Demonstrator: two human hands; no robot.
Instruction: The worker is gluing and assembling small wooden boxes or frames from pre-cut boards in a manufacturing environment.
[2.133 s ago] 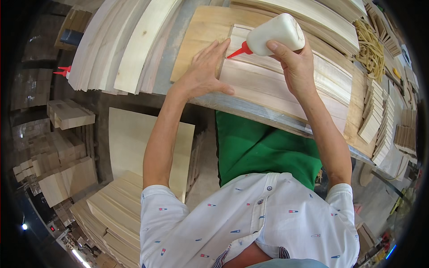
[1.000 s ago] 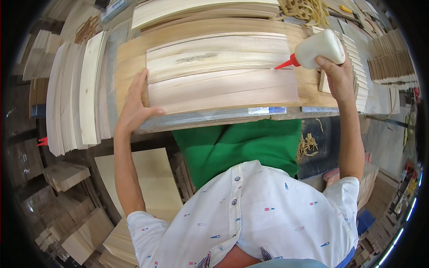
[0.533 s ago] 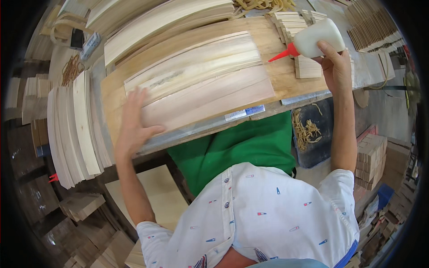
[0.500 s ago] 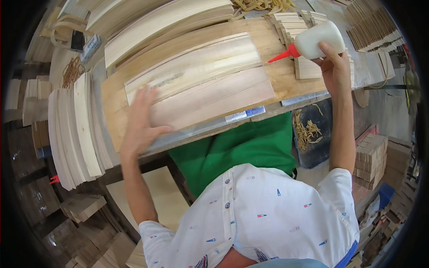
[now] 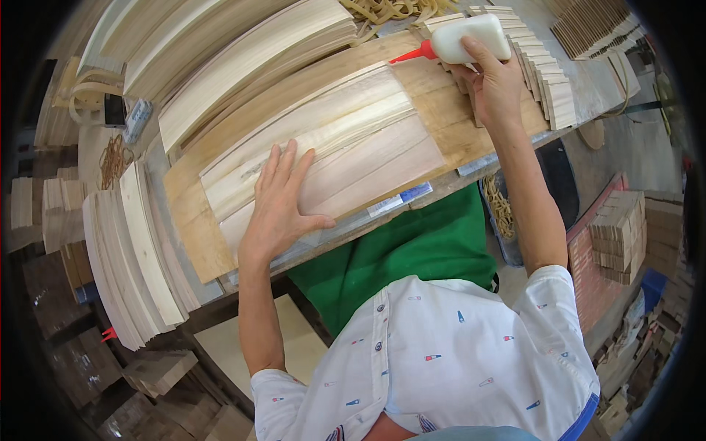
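Note:
My right hand (image 5: 494, 87) grips a white squeeze bottle (image 5: 472, 37) with a long red nozzle. Tilted sideways, its tip points left, at the far right corner of a panel of thin pale wood strips (image 5: 368, 151). The strips lie side by side on a larger tan wooden board (image 5: 190, 229). Spread across the left part of the panel is my left hand (image 5: 281, 198), fingers apart and thumb out to the right, holding nothing. A short stack of small wood strips (image 5: 540, 66) sits just right of the bottle.
Long wood-strip stacks stand behind the board (image 5: 257, 70) and at its left (image 5: 136, 250). Rubber bands (image 5: 114, 162) and a small white-blue device (image 5: 137, 120) lie far left. Yellowish bands (image 5: 404, 9) are heaped at the back. Wood blocks (image 5: 619, 235) are piled at the right.
My left hand has moved right over the panel. The bottle in my right hand has shifted left and farther away, its nozzle now at the panel's far corner. The view has turned slightly.

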